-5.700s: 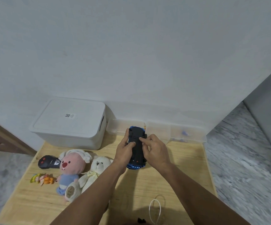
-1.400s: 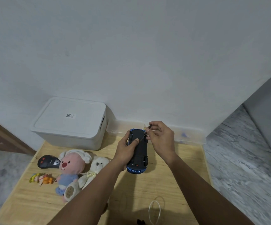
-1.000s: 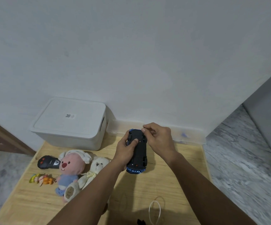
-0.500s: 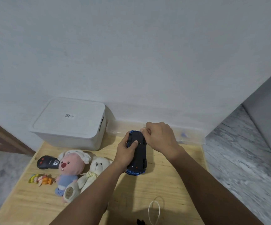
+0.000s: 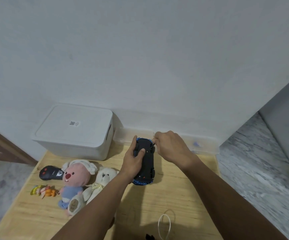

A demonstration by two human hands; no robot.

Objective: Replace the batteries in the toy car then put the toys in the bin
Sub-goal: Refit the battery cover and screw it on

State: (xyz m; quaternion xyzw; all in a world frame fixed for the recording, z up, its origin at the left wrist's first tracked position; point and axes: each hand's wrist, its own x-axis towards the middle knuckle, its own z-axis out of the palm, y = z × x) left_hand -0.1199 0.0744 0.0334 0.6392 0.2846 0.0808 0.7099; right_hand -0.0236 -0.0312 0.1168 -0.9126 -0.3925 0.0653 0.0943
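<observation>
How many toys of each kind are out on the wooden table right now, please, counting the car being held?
Plush toys: 2, the pink plush and the white teddy bear
Toy car: 1, the toy car, underside up, gripped by the left hand
Remote control: 1, the black remote
Small colourful toy: 1, the colourful toy
Total: 5

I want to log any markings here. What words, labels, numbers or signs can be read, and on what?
Nothing can be read.
White bin lid: sticker with a QR-type code, print too small.
Black remote: white logo, blurred.
Pink plush foot: marking, blurred.
</observation>
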